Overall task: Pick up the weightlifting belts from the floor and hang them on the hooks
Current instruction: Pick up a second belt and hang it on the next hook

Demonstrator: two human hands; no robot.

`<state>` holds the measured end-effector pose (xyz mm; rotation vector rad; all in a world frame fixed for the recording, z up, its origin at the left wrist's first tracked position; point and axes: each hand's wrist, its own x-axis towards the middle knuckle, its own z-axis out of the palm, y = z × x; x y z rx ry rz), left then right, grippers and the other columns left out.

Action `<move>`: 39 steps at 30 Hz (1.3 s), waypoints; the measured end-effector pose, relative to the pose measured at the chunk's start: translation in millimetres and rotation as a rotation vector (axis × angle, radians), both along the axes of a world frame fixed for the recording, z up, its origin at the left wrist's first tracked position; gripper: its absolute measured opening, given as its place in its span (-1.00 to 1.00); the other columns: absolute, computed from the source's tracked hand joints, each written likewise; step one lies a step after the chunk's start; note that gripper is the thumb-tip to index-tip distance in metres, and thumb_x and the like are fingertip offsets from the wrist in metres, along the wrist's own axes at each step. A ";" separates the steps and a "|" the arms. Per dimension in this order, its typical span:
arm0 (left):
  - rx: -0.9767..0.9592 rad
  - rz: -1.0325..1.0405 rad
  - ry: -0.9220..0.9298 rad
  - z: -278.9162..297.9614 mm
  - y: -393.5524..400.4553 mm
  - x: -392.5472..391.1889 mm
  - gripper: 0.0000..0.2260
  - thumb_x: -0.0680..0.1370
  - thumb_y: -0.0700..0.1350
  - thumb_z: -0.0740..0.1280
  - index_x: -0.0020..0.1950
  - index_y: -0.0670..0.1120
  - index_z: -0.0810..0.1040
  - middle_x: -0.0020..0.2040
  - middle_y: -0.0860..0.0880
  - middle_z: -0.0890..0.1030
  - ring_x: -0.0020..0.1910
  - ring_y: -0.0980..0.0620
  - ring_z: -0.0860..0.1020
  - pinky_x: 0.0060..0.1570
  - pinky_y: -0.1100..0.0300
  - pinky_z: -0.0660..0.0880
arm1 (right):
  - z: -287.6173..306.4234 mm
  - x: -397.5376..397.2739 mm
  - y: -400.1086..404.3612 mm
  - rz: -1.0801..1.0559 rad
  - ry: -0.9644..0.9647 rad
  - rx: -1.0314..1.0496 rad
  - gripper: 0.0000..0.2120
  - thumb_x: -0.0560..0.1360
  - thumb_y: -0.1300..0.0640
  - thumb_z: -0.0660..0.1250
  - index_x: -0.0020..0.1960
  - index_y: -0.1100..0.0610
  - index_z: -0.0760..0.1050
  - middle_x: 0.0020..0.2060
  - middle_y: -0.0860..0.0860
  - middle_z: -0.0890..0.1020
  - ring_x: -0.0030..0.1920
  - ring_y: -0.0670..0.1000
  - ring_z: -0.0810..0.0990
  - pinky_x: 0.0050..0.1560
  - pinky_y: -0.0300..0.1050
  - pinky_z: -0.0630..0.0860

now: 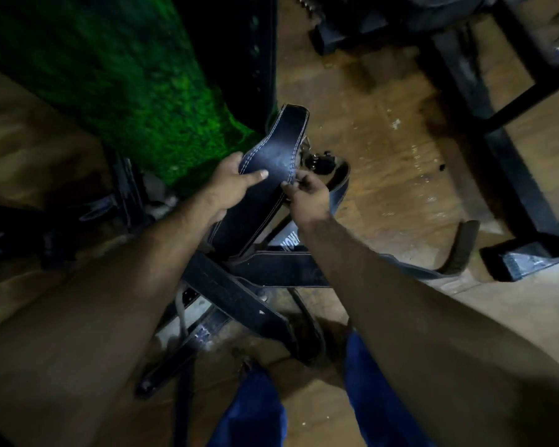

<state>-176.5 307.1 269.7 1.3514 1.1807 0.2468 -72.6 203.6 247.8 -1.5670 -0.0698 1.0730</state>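
Dim wooden gym floor (384, 130) carries a tangle of belts (271, 269), and both hands, left hand (231, 185) and right hand (307, 196), pinch the raised stitched black leather belt (273, 156), whose trailing buckle end could snag that pile.

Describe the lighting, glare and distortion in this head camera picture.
Head view: dim overall, with the brightest light on the raised belt held by the left hand and right hand; green light tints the textured surface; pale glare streaks the wooden floor; wide-angle stretch enlarges both forearms; corners sink into blurred darkness.
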 end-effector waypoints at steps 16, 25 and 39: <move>-0.003 0.078 -0.232 290.6 -77.6 40.7 -0.77 0.61 -0.15 0.35 0.26 -0.04 0.51 0.05 0.05 0.67 -0.03 0.20 0.66 0.08 0.27 0.56 | 284.7 39.1 -53.3 -0.123 -0.160 0.204 -0.72 0.51 0.44 0.31 -0.20 0.09 0.50 -0.31 0.03 0.59 -0.27 0.04 0.54 -0.18 -0.11 0.50; 0.017 0.091 -0.332 409.2 -116.2 78.7 -0.85 0.58 -0.22 0.37 0.15 -0.15 0.59 0.13 -0.25 0.68 0.07 -0.18 0.65 0.17 -0.09 0.59 | 403.3 81.2 -84.1 -0.161 -0.232 0.299 -0.77 0.51 0.41 0.32 -0.24 0.16 0.46 -0.35 0.05 0.52 -0.34 -0.03 0.46 -0.33 -0.21 0.44; 0.243 0.182 -0.459 550.3 -145.5 104.3 -0.80 0.63 -0.16 0.33 -0.21 -0.06 0.53 -0.19 -0.09 0.62 -0.18 0.00 0.58 -0.11 0.15 0.54 | 548.5 122.6 -83.5 0.101 -0.170 0.518 -0.58 0.53 -0.14 0.35 -0.05 0.26 0.64 -0.11 0.18 0.68 -0.08 0.20 0.63 0.06 0.14 0.56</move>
